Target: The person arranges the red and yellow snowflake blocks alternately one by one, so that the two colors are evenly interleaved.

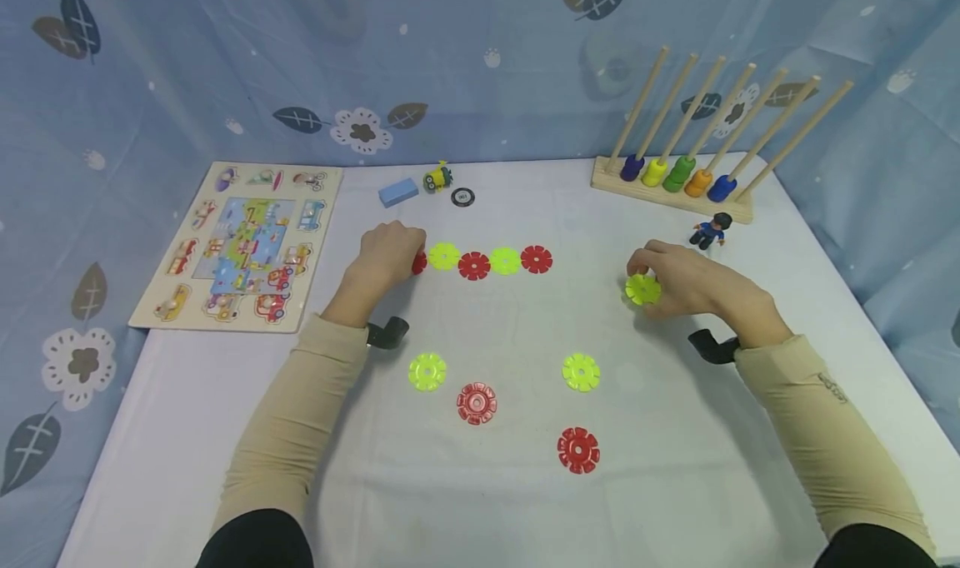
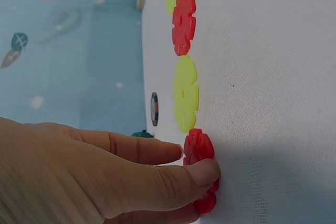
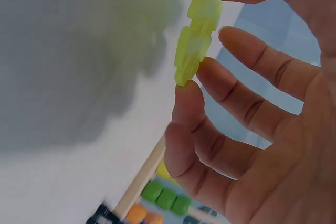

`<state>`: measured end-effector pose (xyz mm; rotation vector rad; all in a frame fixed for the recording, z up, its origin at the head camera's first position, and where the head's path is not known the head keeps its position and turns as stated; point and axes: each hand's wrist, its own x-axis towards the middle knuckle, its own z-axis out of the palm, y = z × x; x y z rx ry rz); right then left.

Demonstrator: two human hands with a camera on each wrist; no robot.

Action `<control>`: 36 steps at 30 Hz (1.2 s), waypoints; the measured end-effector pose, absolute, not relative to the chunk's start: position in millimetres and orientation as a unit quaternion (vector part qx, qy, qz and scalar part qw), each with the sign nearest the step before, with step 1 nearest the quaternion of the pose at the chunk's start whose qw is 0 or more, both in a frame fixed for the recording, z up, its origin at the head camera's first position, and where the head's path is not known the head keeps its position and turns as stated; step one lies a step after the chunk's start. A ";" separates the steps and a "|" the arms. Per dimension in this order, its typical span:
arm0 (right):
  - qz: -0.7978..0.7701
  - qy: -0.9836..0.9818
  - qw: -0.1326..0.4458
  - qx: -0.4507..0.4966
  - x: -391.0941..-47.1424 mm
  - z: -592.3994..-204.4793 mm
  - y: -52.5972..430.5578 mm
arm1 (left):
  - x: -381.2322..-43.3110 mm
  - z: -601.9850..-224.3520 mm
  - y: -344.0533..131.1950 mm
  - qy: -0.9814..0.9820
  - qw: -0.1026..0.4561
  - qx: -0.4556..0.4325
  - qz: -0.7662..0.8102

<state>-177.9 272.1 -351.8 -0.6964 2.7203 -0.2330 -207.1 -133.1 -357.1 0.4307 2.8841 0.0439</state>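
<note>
At the left end of a row of flower-shaped plastic discs, my left hand [image 1: 388,251] pinches a red disc [image 2: 197,148] between thumb and fingers, close to the tabletop. Next to it lies a yellow-green disc [image 2: 186,94], followed by a red disc [image 1: 474,266], a yellow-green disc [image 1: 505,261] and a red disc [image 1: 537,259]. Over the right side of the table, my right hand [image 1: 686,278] holds another yellow-green disc [image 3: 197,38] by its edges, raised off the cloth with its shadow below.
Loose yellow-green discs [image 1: 581,372] and red discs [image 1: 578,450] lie nearer the front. A wooden puzzle board [image 1: 300,243] sits at left, a peg stacker [image 1: 675,193] at back right. A toy figure [image 1: 709,231], blue block [image 1: 398,192], small toy vehicle [image 1: 437,177] and black wheel [image 1: 462,197] stand around.
</note>
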 end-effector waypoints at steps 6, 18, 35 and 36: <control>-0.080 0.950 0.160 -0.257 -209.3 -354.0 244.1 | -205.5 -359.1 -133.5 0.982 0.118 0.144 0.022; -0.088 0.937 0.190 -0.279 -252.2 -365.0 204.1 | -205.8 -360.2 -134.1 0.982 0.121 0.144 0.022; -0.068 0.932 0.221 -0.279 -252.2 -362.0 185.0 | -206.9 -358.7 -132.9 0.982 0.118 0.145 0.018; -0.067 0.931 0.223 -0.280 -252.6 -360.9 184.7 | -207.3 -358.5 -133.2 0.982 0.117 0.143 0.018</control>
